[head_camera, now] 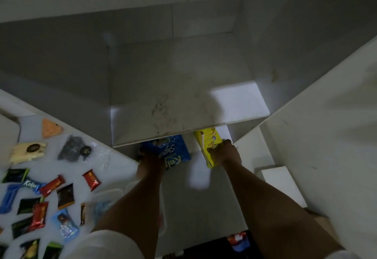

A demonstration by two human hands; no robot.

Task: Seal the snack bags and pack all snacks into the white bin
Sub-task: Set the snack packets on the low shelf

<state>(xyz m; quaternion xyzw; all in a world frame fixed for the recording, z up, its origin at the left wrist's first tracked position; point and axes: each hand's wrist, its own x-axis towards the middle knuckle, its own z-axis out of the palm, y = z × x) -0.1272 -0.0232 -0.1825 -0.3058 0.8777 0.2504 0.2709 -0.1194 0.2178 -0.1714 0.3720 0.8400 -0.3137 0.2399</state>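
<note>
My left hand [150, 161] grips a blue snack bag [173, 152] with white lettering, low in an open white cupboard. My right hand [223, 152] grips a yellow snack box [208, 139] beside it. Both items sit under the front edge of a white shelf [183, 111], which hides their far ends. On the white counter [114, 169] to the left lie several small snack packets: red ones [91, 179], dark ones [64, 195], blue ones [65, 224]. A clear container rim [114, 192] shows below my left forearm; whether it is the bin I cannot tell.
An orange triangular pack [51, 128], a pale yellow bag [27, 152] and a clear bag of dark pieces [75, 149] lie at the counter's far side. An open white cupboard door [326, 136] stands on the right. More packets [237, 240] lie near the bottom edge.
</note>
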